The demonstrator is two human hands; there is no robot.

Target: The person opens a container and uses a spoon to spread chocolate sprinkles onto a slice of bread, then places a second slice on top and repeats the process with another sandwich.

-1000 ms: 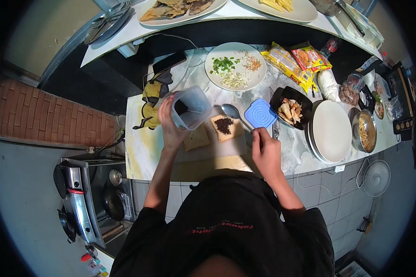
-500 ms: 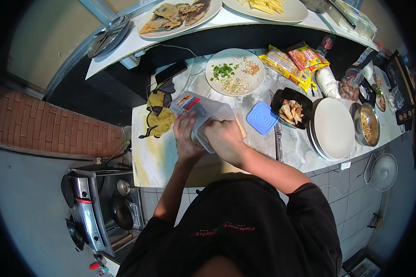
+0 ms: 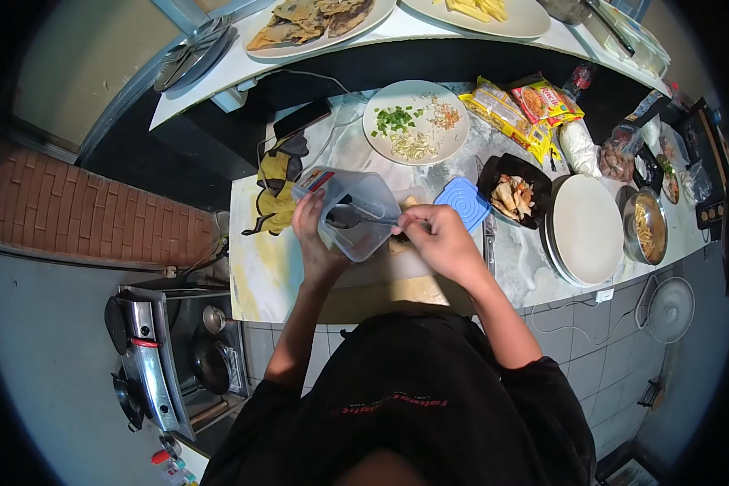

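My left hand (image 3: 313,241) is closed on the side of a translucent plastic food container (image 3: 368,186), tilted so that its opening faces me. Between the fingertips of my right hand (image 3: 444,243) is the handle of a metal spoon (image 3: 346,216), whose bowl lies inside the container. A little dark stuff shows near the spoon; what it is I cannot make out. Beneath the container, a wooden cutting board (image 3: 417,290) is partly hidden, with some pale food at its visible edge. The blue square lid (image 3: 462,202) rests just right of the container.
Beyond the container stands a plate (image 3: 378,146) of chopped greens and other bits. To the right are a black bowl (image 3: 535,176) of cooked meat, stacked plates (image 3: 589,231), a steel bowl (image 3: 660,231) and a knife (image 3: 489,243). Yellow-black cloth (image 3: 274,206) lies left; a raised shelf (image 3: 324,55) runs behind.
My right hand has drawn back to the right from the container, and the spoon is now visible in it. The container has tipped, showing its inside.
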